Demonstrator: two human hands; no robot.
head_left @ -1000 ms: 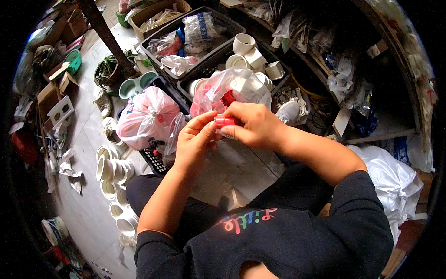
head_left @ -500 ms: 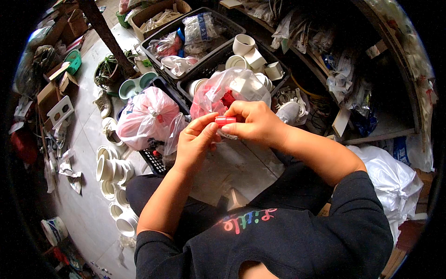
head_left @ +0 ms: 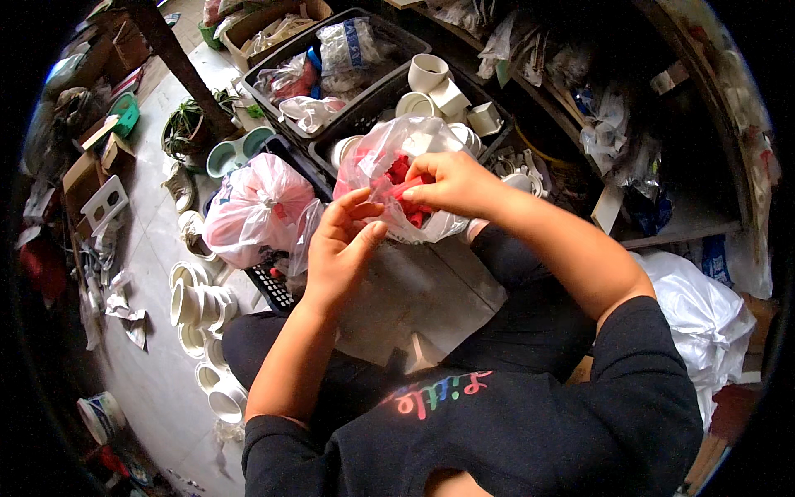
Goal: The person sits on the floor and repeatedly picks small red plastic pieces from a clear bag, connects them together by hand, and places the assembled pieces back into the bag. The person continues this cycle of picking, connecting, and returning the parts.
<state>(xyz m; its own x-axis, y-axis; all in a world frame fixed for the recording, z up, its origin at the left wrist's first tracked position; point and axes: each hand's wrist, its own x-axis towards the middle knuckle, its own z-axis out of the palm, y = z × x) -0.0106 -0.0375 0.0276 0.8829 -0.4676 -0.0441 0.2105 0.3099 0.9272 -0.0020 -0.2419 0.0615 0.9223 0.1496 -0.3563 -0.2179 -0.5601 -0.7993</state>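
Note:
My right hand is over the mouth of an open clear plastic bag with several red pieces inside. Its thumb and fingers pinch a small red plastic cylinder, slightly smeared by motion. To the left, my left hand is held up with thumb and fingers apart and nothing between them. Beside it sits a tied plastic bag with pinkish-red contents, resting on a black crate. The lower part of the open bag's contents is hidden by its folds and my hand.
Black crates with bagged goods and white pipe fittings stand ahead. More white fittings line the floor at left. A dark post rises near a potted plant. A white bag lies at right below a cluttered shelf.
My hands have come apart. The right one has moved slightly forward over the open bag with the red cylinder, and my left hand has let go and opened.

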